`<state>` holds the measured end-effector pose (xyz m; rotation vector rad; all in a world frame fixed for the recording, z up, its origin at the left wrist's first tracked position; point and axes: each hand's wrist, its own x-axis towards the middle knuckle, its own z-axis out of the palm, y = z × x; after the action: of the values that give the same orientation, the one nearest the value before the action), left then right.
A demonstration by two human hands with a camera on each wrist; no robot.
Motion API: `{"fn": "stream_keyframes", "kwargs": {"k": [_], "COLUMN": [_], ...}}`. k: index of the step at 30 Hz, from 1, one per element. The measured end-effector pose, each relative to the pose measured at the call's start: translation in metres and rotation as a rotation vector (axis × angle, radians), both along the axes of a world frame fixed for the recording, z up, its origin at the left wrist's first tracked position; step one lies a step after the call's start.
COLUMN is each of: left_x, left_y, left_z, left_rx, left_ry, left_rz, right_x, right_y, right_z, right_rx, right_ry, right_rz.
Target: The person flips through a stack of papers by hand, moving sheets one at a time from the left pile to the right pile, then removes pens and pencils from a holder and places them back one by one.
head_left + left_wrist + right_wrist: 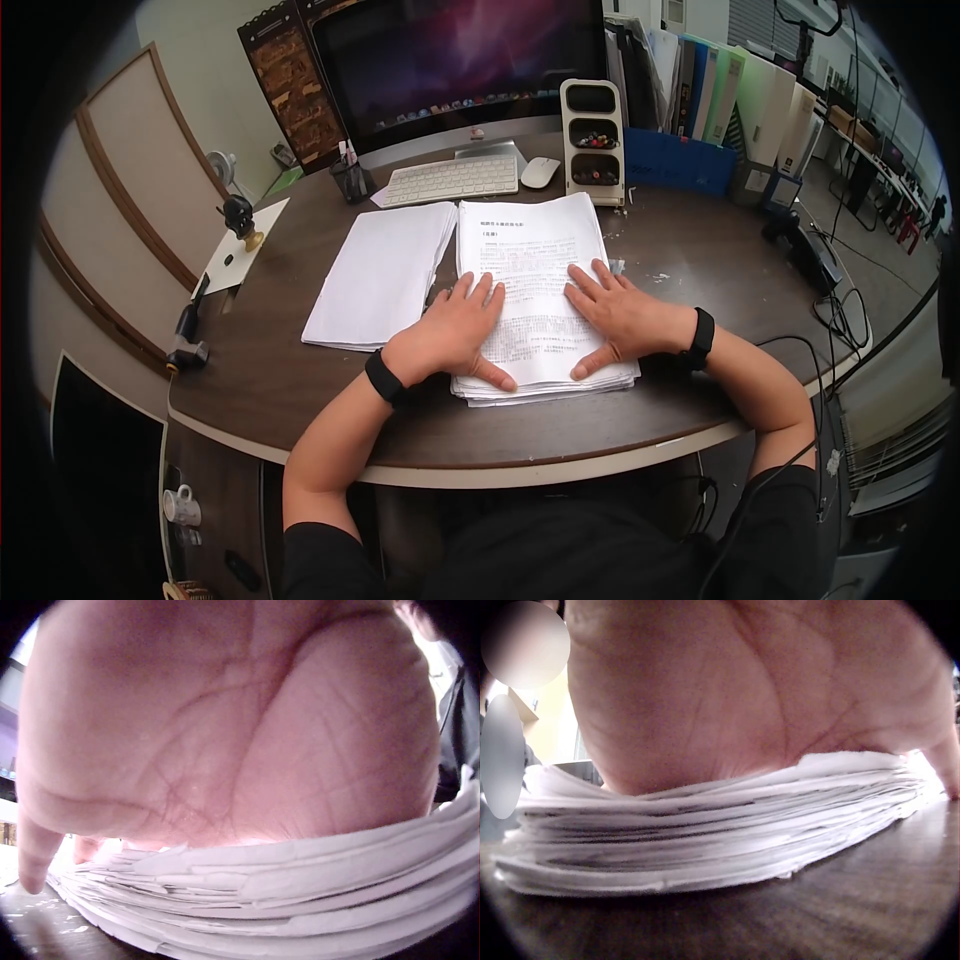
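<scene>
A thick stack of printed paper (535,335) lies on the dark desk in front of the person, its sheet edges slightly uneven. On its left side rests the left hand (455,330), fingers spread and thumb stretched along the near part of the top sheet. The right hand (625,318) lies likewise on the right side, its thumb pointing inward. In the left wrist view the palm (225,735) is over the layered sheet edges (300,892). The right wrist view shows the other palm (765,690) against the stack's edge (705,840).
Left of the printed stack lies a second pile of blank-looking paper (380,275). Behind are a keyboard (452,182), a mouse (541,173), a pen cup (351,182), a monitor (460,70) and an upright organizer (594,150). Binders (725,95) stand at the back right; cables (840,315) hang nearby.
</scene>
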<state>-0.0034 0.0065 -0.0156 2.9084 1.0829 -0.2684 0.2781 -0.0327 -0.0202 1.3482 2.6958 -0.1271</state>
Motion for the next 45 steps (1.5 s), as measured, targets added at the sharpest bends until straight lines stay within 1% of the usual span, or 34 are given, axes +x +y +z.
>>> {"fn": "stream_keyframes", "kwargs": {"k": [2, 5, 12, 17, 21, 23, 29, 32, 35, 42, 45], "left_x": [-0.002, -0.001, -0.001, 0.001, -0.001, -0.002, -0.002, -0.002, 0.001, -0.003, -0.007], "left_y": [0.002, 0.003, 0.002, 0.000, 0.000, 0.002, 0.002, 0.004, -0.002, 0.004, 0.009], "left_z": [-0.005, -0.004, -0.004, 0.002, 0.000, -0.003, -0.004, -0.005, 0.005, 0.006, 0.009], "left_rx": [0.019, 0.019, 0.018, -0.002, 0.003, 0.012, 0.016, 0.019, -0.001, -0.036, -0.072], "left_ry": [-0.066, -0.034, -0.064, 0.003, -0.021, -0.060, -0.057, -0.070, -0.007, -0.012, -0.024], "left_rz": [-0.007, -0.003, -0.008, 0.012, 0.003, -0.012, -0.008, -0.014, 0.004, -0.014, -0.023], "right_x": [0.000, 0.000, 0.001, 0.001, 0.003, 0.001, 0.002, 0.001, 0.000, 0.001, 0.003], "right_y": [0.000, 0.000, 0.000, 0.000, 0.002, 0.000, 0.002, 0.000, -0.001, 0.000, 0.001], "right_z": [0.001, 0.001, 0.000, -0.001, -0.005, 0.000, -0.004, 0.001, 0.002, 0.003, -0.004], "right_rx": [0.007, 0.011, 0.013, 0.021, 0.029, 0.013, 0.037, 0.016, 0.025, 0.022, 0.044], "right_ry": [-0.015, 0.000, 0.017, 0.015, 0.034, -0.006, 0.033, 0.001, 0.004, 0.001, 0.058], "right_rz": [-0.001, 0.002, 0.001, 0.006, 0.008, 0.006, 0.016, 0.006, 0.012, 0.014, 0.025]}}
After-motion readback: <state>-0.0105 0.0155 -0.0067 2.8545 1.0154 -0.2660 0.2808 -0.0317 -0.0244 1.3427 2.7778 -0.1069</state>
